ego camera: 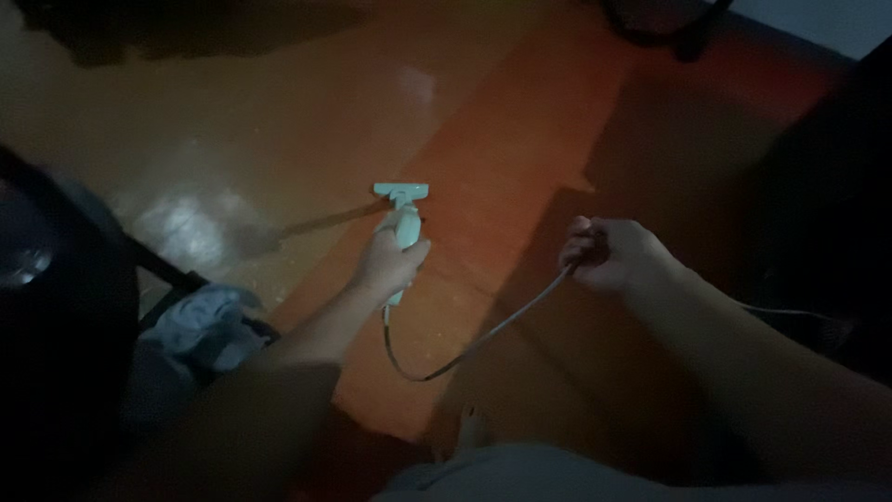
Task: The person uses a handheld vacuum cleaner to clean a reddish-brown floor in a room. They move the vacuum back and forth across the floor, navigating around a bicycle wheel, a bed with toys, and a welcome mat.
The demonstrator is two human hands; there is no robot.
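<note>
Left hand [388,263] grips handheld cleaner [403,214]; right hand [609,253] grips cord [483,339].

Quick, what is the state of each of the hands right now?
Left hand: closed around the handle of the pale handheld cleaning tool.
Right hand: closed in a fist on the tool's cord.

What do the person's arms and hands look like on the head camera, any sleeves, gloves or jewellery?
Both arms are bare from the bottom edge of the view to the wrist, with no sleeve showing. The left hand and right hand have no gloves. No watch, ring or band is visible, though the dim light could hide small items.
</note>
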